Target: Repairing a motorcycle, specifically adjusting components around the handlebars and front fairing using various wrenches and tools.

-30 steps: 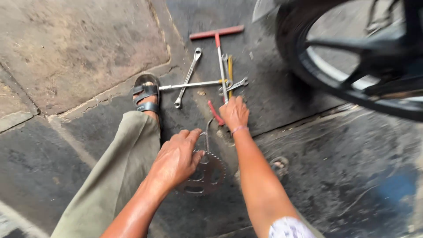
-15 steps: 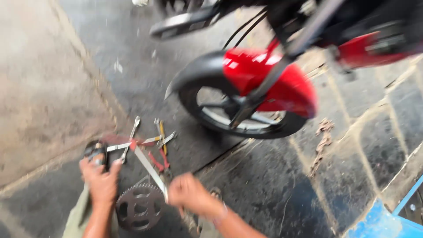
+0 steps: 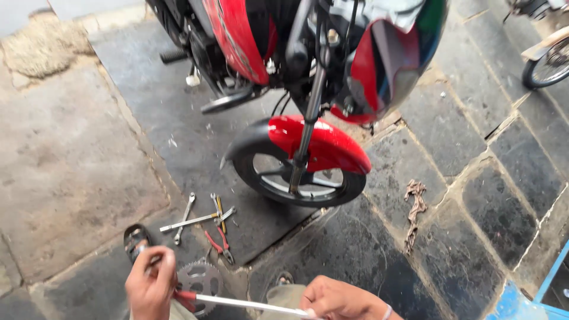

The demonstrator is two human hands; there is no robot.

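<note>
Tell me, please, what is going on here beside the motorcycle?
A person crouching on the stone paving holds a long metal tool with a red handle in both hands: the left hand at the red end, the right hand at the other. A toothed sprocket lies just below. Wrenches and red-handled pliers lie on the ground ahead, near the front wheel of a red motorcycle.

ahead: front wheel [image 3: 299, 178] of red motorcycle [image 3: 284, 53] blocks | near left: spanners and pliers [image 3: 204, 222] lie on floor, sprocket [image 3: 200, 281] beside left hand [image 3: 151, 284] | right: paving [image 3: 474, 195] open except rag [image 3: 414, 210] | left: bare slab [image 3: 65, 160], open
</note>
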